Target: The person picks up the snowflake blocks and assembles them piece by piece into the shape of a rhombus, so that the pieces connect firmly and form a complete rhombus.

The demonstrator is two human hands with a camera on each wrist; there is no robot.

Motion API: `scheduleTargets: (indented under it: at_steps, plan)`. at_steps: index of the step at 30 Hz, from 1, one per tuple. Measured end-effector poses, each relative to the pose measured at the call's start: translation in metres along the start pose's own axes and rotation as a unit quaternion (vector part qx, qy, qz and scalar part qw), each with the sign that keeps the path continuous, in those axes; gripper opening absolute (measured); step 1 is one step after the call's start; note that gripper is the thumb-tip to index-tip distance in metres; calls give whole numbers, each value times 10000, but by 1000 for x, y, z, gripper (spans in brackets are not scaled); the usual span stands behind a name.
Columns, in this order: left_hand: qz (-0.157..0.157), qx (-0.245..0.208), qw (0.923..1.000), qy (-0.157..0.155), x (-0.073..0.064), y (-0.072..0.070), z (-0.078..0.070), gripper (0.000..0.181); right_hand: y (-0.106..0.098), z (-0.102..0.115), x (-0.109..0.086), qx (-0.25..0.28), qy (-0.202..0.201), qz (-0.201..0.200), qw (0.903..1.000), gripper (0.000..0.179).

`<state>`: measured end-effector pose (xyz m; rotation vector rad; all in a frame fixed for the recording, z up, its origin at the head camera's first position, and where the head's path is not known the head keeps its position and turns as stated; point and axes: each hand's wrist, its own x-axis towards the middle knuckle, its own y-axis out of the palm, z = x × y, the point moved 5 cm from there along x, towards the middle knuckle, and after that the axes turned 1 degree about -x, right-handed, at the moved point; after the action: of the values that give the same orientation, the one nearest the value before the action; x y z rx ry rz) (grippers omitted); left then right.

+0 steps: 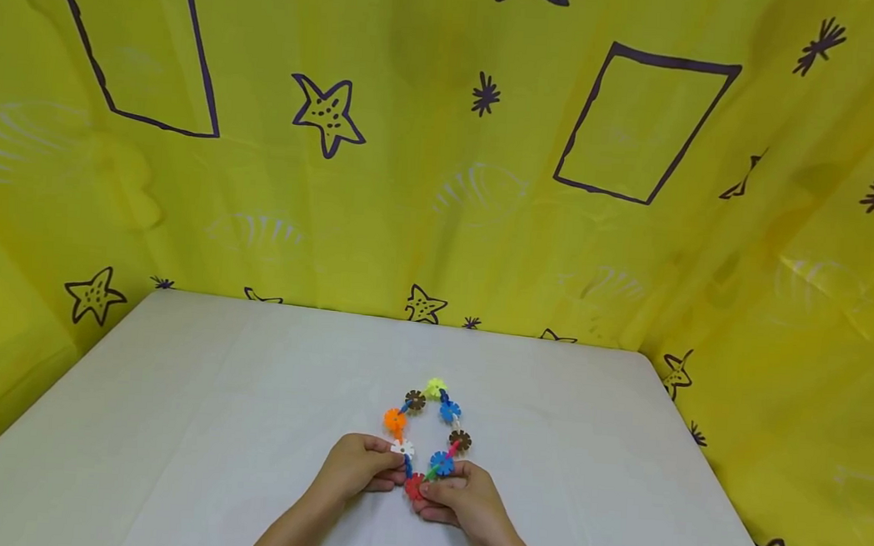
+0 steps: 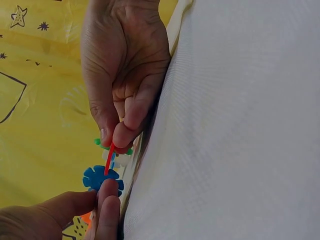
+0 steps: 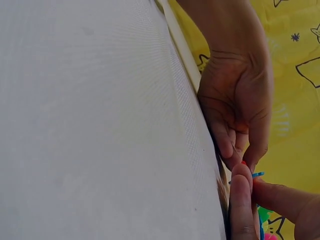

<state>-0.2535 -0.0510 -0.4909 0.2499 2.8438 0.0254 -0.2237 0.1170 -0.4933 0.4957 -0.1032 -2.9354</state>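
Observation:
A closed loop of interlocking plastic snowflake discs lies over the table in the head view, with a yellow disc (image 1: 436, 387) at its far end. My left hand (image 1: 356, 470) is at the loop's near left side, by a white disc (image 1: 403, 448). Its thumb and fingers pinch a dark blue disc (image 2: 95, 177), clearest in the left wrist view. From the near right, my right hand (image 1: 471, 501) pinches a red disc (image 1: 414, 486) between thumb and fingers. The red disc meets the blue one's edge. Fingers mostly cover both discs in the right wrist view.
A white-covered table (image 1: 250, 378) extends beneath the hands. Yellow cloth (image 1: 404, 196) with drawn stars and frames hangs behind it and along both sides. Further discs in the loop include an orange one (image 1: 394, 422) and a brown one (image 1: 460, 440).

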Motion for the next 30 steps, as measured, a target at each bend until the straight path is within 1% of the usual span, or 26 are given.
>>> scheduleTargets:
  at_steps: [5, 12, 17, 23, 30]
  plan:
    - [69, -31, 10000, -56, 0, -1, 1, 24, 0, -2, 2, 77, -83, -30, 9999, 36]
    - [310, 35, 9994, -136, 0, -1, 3, 26, 0, -2, 2, 120, -61, 20, 9999, 36]
    - [316, 71, 9994, -116, -1, -2, 2, 25, 0, -1, 2, 111, -82, 50, 9999, 39]
    - [365, 202, 9991, -83, -1, -1, 2, 22, 0, -1, 2, 111, -169, -95, 9998, 41]
    - [556, 233, 9981, -86, -1, -1, 0, 20, 0, -1, 2, 123, -217, -268, 9993, 44]
